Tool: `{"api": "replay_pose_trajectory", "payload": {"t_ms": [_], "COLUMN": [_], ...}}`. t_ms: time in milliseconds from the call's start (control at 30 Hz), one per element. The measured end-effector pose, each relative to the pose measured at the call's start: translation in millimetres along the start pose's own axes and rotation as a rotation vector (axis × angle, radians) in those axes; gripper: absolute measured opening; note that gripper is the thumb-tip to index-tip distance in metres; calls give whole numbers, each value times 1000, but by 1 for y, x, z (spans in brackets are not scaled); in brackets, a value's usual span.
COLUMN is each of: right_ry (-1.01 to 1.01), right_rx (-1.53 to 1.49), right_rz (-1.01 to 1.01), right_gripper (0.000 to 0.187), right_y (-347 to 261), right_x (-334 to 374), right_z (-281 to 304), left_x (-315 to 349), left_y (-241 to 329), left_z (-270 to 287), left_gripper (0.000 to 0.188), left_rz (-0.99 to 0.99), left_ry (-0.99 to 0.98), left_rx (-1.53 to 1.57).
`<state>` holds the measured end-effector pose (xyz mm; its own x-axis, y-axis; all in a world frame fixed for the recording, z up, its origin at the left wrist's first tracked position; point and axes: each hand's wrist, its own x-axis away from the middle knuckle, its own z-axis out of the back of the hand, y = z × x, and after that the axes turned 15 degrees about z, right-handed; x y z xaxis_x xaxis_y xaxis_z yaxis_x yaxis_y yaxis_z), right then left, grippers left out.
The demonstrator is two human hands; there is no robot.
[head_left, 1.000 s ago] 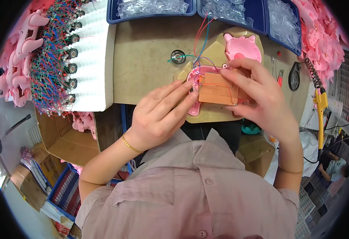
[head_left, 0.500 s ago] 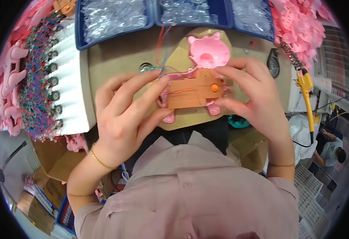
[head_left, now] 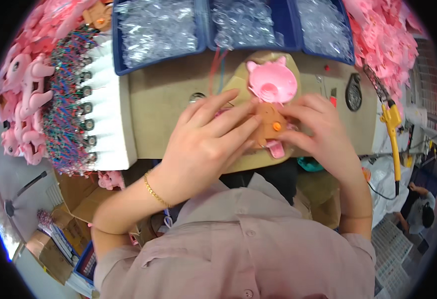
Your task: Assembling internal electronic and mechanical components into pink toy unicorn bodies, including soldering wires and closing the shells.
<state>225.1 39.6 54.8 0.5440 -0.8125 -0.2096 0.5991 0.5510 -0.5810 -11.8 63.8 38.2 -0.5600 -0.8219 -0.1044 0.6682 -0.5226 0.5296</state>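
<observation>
Orange-brown casing: the flat orange-brown casing with a round orange knob (head_left: 276,126) lies before me on the pink plastic animal-shaped shell (head_left: 277,79), whose eared head reaches out beyond it and one foot toward me.
My left hand: the left hand (head_left: 211,144) lies across the casing's left part, fingers close together and hiding it; whether they grip or just press, I can't tell.
My right hand: at the casing's right end, just beside the knob, my right hand (head_left: 318,130) keeps thumb and fingers apart; I can't tell how firmly they hold.
Underneath: a tan pad (head_left: 292,65) on the bench (head_left: 153,107).
Red and blue wires: these thin strands (head_left: 213,72) run from the middle blue tray (head_left: 291,35) toward my left fingers.
Since half a second ago: my left hand has moved from the casing's left end onto it, covering the shell's left foot; the knob remains uncovered.
</observation>
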Motion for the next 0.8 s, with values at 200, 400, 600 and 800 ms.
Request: {"api": "replay_pose_trajectory", "payload": {"t_ms": [200, 400, 600, 800], "right_ry": [238, -302, 48, 15], "right_rx": [-359, -633, -546, -60], "right_rz": [-266, -506, -42, 145], "right_gripper": [20, 22, 16, 26], "right_y": [-15, 1, -11, 31], "right_x": [-51, -112, -86, -54], "right_z": [-8, -27, -24, -5], "left_x": [23, 3, -8, -11], "left_y": [-19, -10, -12, -21], "left_z": [5, -3, -4, -2], "left_gripper": [12, 17, 17, 18], "left_rz": [558, 480, 421, 456], "left_ry": [240, 179, 108, -115], "left_rx": [63, 168, 264, 557]}}
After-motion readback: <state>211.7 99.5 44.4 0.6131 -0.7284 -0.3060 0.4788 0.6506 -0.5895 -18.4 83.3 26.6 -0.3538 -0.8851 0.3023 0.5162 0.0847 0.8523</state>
